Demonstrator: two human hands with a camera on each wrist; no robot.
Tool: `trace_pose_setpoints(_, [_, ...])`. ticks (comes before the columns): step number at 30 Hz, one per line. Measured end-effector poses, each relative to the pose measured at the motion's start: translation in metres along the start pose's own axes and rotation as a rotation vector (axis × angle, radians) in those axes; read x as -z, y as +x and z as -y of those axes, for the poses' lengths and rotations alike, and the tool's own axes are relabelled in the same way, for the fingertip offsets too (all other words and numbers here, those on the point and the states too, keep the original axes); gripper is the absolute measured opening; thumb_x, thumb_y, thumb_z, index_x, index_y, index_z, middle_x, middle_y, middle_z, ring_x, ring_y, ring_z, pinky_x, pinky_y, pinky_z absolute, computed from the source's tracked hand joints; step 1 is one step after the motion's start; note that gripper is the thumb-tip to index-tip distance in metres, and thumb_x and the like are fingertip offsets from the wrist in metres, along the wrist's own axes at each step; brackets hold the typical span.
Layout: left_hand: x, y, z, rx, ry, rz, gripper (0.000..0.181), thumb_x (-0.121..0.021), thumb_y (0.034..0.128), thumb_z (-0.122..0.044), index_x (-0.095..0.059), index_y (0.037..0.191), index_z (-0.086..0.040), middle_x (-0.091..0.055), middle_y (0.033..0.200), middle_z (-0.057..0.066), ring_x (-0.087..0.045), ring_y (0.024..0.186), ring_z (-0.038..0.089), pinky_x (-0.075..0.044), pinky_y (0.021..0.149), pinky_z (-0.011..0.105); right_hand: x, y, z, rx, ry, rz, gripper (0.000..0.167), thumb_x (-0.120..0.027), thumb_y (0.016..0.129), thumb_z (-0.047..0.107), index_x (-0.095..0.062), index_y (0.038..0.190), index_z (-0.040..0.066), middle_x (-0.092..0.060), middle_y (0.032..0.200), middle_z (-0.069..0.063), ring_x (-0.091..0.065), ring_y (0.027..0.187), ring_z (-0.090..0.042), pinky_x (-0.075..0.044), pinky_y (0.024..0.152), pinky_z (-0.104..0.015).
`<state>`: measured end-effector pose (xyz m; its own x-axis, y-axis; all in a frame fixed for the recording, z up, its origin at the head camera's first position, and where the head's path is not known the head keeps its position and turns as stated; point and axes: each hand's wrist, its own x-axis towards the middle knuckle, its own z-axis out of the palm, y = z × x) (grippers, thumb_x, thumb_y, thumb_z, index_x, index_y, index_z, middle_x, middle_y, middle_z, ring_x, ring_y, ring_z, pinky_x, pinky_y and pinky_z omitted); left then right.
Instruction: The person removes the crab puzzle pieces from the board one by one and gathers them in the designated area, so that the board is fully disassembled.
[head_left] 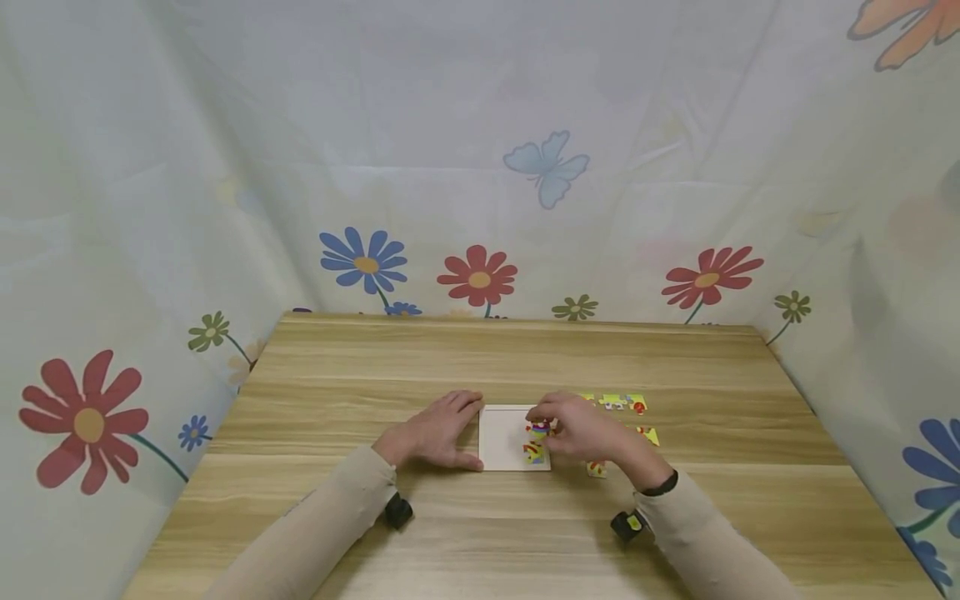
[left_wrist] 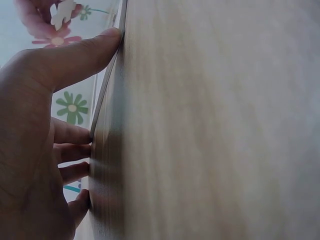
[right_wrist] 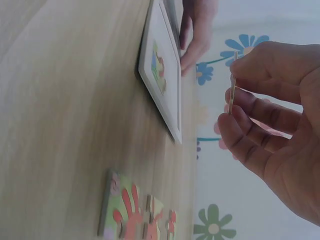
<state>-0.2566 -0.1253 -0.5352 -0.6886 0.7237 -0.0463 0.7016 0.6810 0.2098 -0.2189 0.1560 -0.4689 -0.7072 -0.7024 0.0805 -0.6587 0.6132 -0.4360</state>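
A white puzzle tray (head_left: 498, 437) with a raised rim lies flat on the table. My left hand (head_left: 438, 429) rests along its left edge, thumb near the front corner and the other fingers spread toward the back corner. One colourful puzzle piece (head_left: 533, 452) lies in the tray's front right corner, visible in the right wrist view too. Above the tray's right side, my right hand (head_left: 583, 427) pinches another puzzle piece (head_left: 538, 430) between thumb and fingertips. That held piece (right_wrist: 232, 87) appears edge-on in the right wrist view, raised off the tray.
Several loose yellow and red puzzle pieces (head_left: 624, 402) lie on the wooden table (head_left: 450, 542) to the right of the tray, partly hidden by the right hand. Another loose piece (head_left: 597, 469) lies nearer the front. A flowered curtain (head_left: 420, 192) surrounds the table's back and sides.
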Motion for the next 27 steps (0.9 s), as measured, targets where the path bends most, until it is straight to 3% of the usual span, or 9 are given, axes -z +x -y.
trace_pose_setpoints(13, [0.002,-0.001,-0.002,-0.018,-0.011,-0.016,0.105,-0.064,0.0768,-0.072,-0.033,0.150,-0.003,-0.031,0.155,0.012,-0.030,0.142,0.028,-0.030,0.116,0.044,0.014,-0.022,-0.011,-0.062,-0.027,-0.035,0.037,-0.071,0.083,0.007,-0.066,0.120,0.003,-0.065,0.108,-0.004,-0.061,0.095,-0.016,-0.055,0.077,-0.030])
trace_pose_setpoints(27, [0.003,-0.002,-0.003,-0.001,-0.019,0.004,0.106,-0.063,0.0773,-0.072,-0.031,0.151,-0.004,-0.030,0.156,0.011,-0.027,0.143,0.027,-0.028,0.117,0.044,0.025,-0.049,-0.025,-0.105,-0.092,-0.060,0.032,-0.075,0.079,0.008,-0.070,0.110,0.005,-0.065,0.102,-0.001,-0.059,0.096,-0.019,-0.052,0.083,-0.039])
